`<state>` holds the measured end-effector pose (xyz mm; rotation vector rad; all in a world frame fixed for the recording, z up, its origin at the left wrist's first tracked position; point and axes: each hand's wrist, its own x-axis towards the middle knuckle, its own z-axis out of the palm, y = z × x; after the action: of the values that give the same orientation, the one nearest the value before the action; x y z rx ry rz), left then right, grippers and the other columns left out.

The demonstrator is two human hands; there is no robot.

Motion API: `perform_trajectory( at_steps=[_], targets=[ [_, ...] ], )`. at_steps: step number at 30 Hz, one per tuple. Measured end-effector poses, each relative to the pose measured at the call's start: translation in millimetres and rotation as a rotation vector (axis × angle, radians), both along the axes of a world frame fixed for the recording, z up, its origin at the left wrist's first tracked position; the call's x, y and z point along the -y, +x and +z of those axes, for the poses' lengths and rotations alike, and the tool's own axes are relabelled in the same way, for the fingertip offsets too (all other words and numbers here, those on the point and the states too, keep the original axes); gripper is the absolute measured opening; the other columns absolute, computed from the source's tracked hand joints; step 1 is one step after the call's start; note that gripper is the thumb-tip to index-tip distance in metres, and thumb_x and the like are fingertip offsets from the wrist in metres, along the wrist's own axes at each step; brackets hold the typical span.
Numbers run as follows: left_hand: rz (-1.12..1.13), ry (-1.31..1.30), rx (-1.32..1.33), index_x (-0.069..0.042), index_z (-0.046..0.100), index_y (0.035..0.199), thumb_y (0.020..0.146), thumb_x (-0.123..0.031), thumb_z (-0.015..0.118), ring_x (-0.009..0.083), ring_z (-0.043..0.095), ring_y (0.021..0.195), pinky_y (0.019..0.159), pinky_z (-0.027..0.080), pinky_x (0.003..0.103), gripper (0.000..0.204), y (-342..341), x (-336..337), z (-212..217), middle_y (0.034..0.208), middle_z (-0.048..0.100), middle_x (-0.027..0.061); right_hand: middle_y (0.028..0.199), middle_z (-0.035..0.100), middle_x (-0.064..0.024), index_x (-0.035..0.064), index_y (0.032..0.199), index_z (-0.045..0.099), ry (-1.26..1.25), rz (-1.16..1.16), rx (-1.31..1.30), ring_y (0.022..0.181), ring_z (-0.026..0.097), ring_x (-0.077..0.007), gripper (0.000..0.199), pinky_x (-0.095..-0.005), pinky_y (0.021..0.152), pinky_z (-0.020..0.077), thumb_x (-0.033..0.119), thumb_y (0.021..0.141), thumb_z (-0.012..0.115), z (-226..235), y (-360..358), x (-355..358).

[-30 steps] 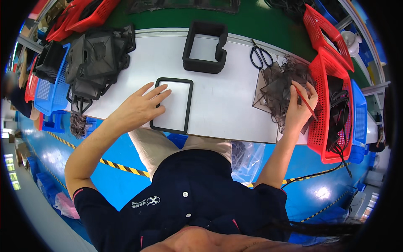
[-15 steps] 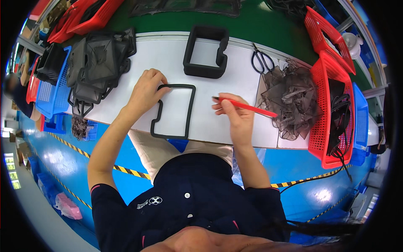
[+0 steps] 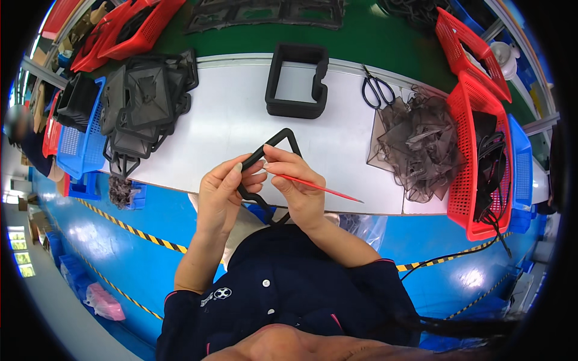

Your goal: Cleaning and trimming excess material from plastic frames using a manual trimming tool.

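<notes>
black rubber frame [image 3: 278, 139] lifted off the bench [image 3: 229, 126], tilted, held over the near edge of the bench around its middle, one corner pointing up toward the far side. lower part of frame drops behind the hands toward the person's lap. left hand [image 3: 221, 195] curled around the frame's left side, fingers [image 3: 248, 171] closed on the strip. right hand [image 3: 301, 183] pinching a thin red stick [image 3: 319, 188] between thumb and fingers, stick lying nearly level, tip pointing right, out over the near edge. right hand fingertips just beside the frame, touching the left hand's fingers; contact of stick with frame cannot tell.

on bench, far side at middle: thick black foam block frame [image 3: 296, 81], open rectangle, lying flat. right of it, black scissors [image 3: 377, 90] near the far edge. right end of bench: heap of dark grey mesh pieces [image 3: 415, 141], just beside a red basket [image 3: 475, 156] with black cords in it. second red basket [image 3: 469, 45] behind it at the far right corner. left end of bench: pile of black mesh frames [image 3: 144, 99], some hanging over the near left edge. blue basket [image 3: 75, 147] beyond the left end, well apart from the hands. more red baskets [image 3: 132, 30] at the far left. green mat [image 3: 361, 36] beyond the bench's far edge. yellow-black tape [image 3: 126, 228] on the blue floor below.
</notes>
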<state>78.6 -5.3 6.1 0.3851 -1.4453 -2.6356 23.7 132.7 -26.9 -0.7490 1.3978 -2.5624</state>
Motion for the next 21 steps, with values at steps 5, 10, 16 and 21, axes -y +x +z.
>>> perform_trajectory(
  at_steps=[5,10,16,21],
  targets=[
    [-0.075,0.113,-0.004,0.004,0.051,0.121,0.093,-0.020,0.052,0.0245,0.063,0.099,0.077,0.054,0.031,0.037,6.2,-2.0,-5.6,0.115,0.059,0.0187,0.118,0.059,-0.0156,0.0031,0.100,0.066,0.201,-0.166,-0.307,0.099,0.057,-0.0248,0.019,-0.0315,0.082,0.0460,0.008,0.081,0.066,-9.6,-5.5,0.4],
    [-0.096,0.084,0.020,0.004,0.050,0.122,0.093,-0.023,0.053,0.0249,0.060,0.104,0.076,0.055,0.031,0.040,8.9,-8.2,-5.1,0.119,0.057,0.0173,0.113,0.061,-0.0154,0.0028,0.099,0.066,0.216,-0.236,-0.385,0.099,0.057,-0.0253,0.018,-0.0315,0.081,0.0470,0.008,0.081,0.065,-11.3,-9.0,-2.3],
    [-0.105,0.127,0.032,0.005,0.049,0.123,0.093,-0.023,0.053,0.0258,0.060,0.105,0.077,0.055,0.031,0.041,7.6,-15.5,-3.1,0.117,0.058,0.0179,0.113,0.061,-0.0148,0.0015,0.100,0.065,0.195,-0.253,-0.329,0.095,0.060,-0.0255,0.018,-0.0316,0.080,0.0491,0.005,0.082,0.063,-13.4,-10.9,-6.9],
    [-0.042,-0.008,-0.086,0.006,0.049,0.121,0.093,-0.022,0.051,0.0285,0.060,0.104,0.082,0.053,0.034,0.039,4.3,0.9,0.2,0.112,0.060,0.0214,0.116,0.057,-0.0186,-0.0007,0.105,0.060,-0.051,-0.194,-0.011,0.087,0.062,-0.0173,0.017,-0.0282,0.071,0.0532,0.006,0.091,0.054,6.4,-15.7,-30.8]
  ],
)
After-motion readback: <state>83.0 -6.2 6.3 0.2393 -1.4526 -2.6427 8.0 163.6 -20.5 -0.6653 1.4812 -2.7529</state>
